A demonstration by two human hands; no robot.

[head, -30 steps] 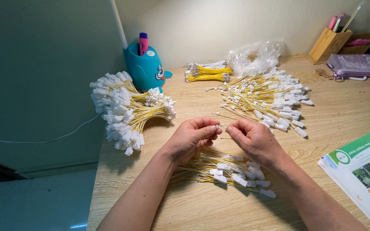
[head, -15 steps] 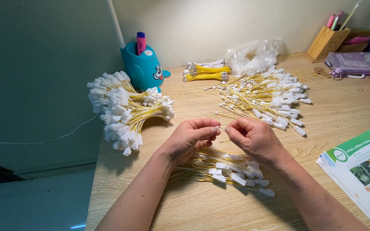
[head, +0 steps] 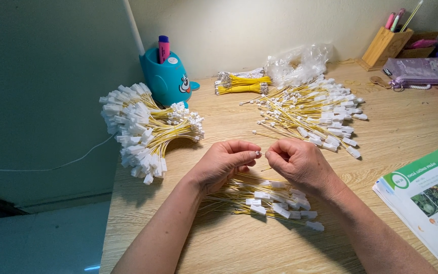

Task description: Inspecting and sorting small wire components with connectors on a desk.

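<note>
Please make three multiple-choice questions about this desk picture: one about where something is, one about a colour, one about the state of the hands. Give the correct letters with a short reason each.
1. Where does the blue pen cup stand?
A. at the back of the desk, by the wall
B. on the open book
C. under the hands

2. What colour are the wires in the loose pile below the hands?
A. red
B. yellow
C. black

3. What are the left hand and right hand doing?
A. lying flat and apart on the desk
B. both gripping the book
C. fingertips brought together, pinching a thin wire end

Answers:
1 A: the cup stands at the far edge of the desk, next to the wall and behind the fanned bundle.
2 B: the strands are yellow, with white plugs.
3 C: the thumbs and forefingers meet above the pile, with a small wire tip between them.
</note>
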